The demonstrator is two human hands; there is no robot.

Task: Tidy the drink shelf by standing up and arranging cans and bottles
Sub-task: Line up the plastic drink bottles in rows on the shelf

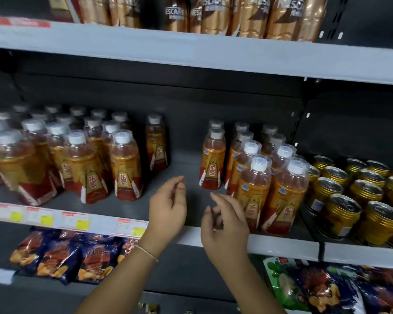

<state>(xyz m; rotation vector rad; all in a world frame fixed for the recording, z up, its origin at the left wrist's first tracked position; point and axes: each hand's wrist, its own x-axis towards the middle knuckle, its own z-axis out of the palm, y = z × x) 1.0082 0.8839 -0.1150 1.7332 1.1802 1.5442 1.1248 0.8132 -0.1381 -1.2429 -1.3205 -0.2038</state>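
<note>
Orange-and-red drink bottles with white caps stand on the middle shelf (186,164). A large group (84,164) fills the left side. One bottle (156,143) stands alone behind the gap, and a second group (259,177) stands to the right, its nearest left bottle (212,159) by the gap. Gold cans (340,196) stand upright at the far right. My left hand (168,211) and my right hand (225,225) hover over the bare gap at the shelf's front, fingers loosely curled, holding nothing.
The upper shelf (191,53) carries brown and gold coffee bottles (216,14). Price tags (77,219) line the middle shelf's front edge. Snack bags (66,254) lie on the shelf below, with more bags (327,288) at the lower right.
</note>
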